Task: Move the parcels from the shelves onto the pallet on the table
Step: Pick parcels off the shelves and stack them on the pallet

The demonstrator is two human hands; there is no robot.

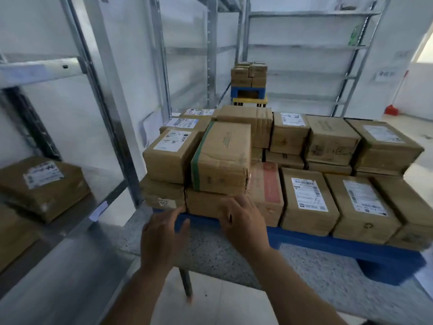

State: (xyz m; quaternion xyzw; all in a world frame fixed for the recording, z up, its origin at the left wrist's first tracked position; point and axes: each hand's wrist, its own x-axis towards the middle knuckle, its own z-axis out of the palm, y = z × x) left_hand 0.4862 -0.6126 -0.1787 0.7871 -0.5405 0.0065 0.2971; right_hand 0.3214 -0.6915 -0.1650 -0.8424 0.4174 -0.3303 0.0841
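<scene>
Resting on blue pallet (304,240), stacked parcels (220,158), both hands' fingers (230,207) loosely apart.

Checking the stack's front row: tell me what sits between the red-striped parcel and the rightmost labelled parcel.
In the head view, one parcel with a white barcode label sits between the red-striped parcel and the rightmost labelled parcel.

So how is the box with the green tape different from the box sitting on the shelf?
The brown cardboard box with green tape sits stacked on other parcels on the blue plastic pallet; the brown cardboard box with a white label lies alone on the metal shelf. The taped box shows no label on top; the shelf box does. Both are brown cardboard parcels.
</scene>
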